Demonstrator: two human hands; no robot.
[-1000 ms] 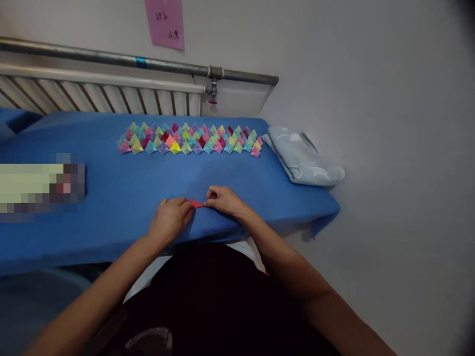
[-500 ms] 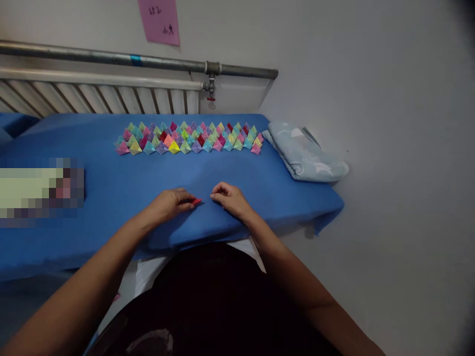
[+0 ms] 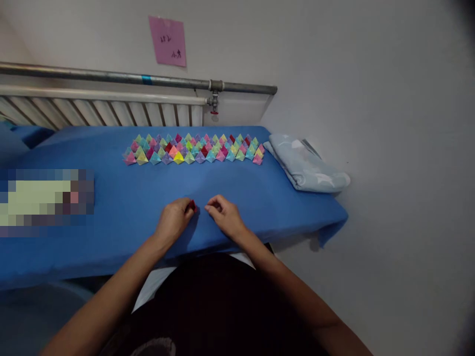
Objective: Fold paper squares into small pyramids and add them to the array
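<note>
My left hand pinches a small red folded paper piece between thumb and fingers, just above the blue cloth. Most of the paper's far side is covered by the fingers. A short gap to the right, my right hand is curled, its thumb and index tips close together and pointing at the red paper. Nothing shows between those tips. Beyond both hands, several folded paper pieces in many colours stand in rows, pointed tops up.
A blue cloth covers the long surface. At its right end lies a folded pale blue blanket. A radiator and a metal pipe run along the back wall, below a pink note. Something blurred out lies at left.
My left hand has turned more upright and lifted the red paper, which now points up rather than lying flat. My right hand has come slightly closer to it. The view has tilted up a little.
</note>
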